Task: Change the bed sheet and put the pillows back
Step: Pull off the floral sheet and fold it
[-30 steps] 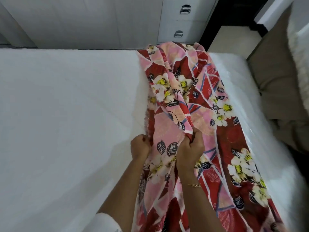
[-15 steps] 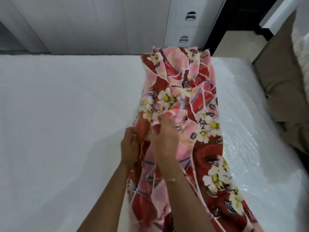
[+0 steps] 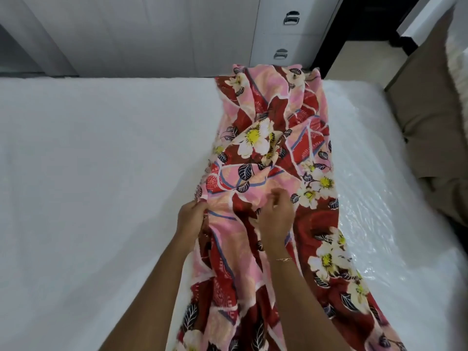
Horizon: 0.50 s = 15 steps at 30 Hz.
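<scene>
At frame centre, the left hand (image 3: 190, 219) and right hand (image 3: 274, 216) curl their fingers into a bunched floral bed sheet (image 3: 273, 153) lying on a white mattress (image 3: 101, 173).

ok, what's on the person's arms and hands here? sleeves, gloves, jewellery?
Both forearms are bare, with no sleeves in view and no gloves. The right hand has a thin gold chain bracelet at the wrist. The left hand may have a ring where it meets the cloth, too small to tell. No watch shows.
</scene>
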### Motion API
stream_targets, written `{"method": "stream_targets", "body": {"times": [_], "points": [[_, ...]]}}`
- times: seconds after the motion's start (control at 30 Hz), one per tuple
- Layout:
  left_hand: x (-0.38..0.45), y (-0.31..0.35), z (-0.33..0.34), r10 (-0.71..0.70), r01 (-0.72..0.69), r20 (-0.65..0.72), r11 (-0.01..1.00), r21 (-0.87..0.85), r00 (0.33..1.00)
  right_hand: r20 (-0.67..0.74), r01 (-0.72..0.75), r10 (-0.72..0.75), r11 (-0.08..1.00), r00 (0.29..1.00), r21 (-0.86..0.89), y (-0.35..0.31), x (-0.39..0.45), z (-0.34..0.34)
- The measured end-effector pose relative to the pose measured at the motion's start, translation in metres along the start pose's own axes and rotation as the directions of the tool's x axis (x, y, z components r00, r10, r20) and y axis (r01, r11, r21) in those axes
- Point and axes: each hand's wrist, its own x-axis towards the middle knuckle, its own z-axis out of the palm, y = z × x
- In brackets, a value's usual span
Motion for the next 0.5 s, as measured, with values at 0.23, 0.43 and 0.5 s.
{"method": "stream_targets", "body": {"times": [0.23,0.43,0.5], "points": [[0.000,-0.002,0.022,-0.070,0.059,-0.195,0.996,-0.063,0.978,0.002,-0.163,0.227,0.708,0.974,-0.687,0.108,0.031,-0.080],[-0.006,-0.011,0.033,-0.035,0.035,-0.146,0.999,-0.002,0.989,0.225,0.060,0.133,0.726,0.965,-0.685,0.129,0.032,-0.095],[-0.006,-0.013,0.034,-0.018,0.018,-0.129,1.000,-0.002,0.991,0.269,0.087,0.169,0.677,0.948,-0.731,0.129,0.031,-0.092]]}}
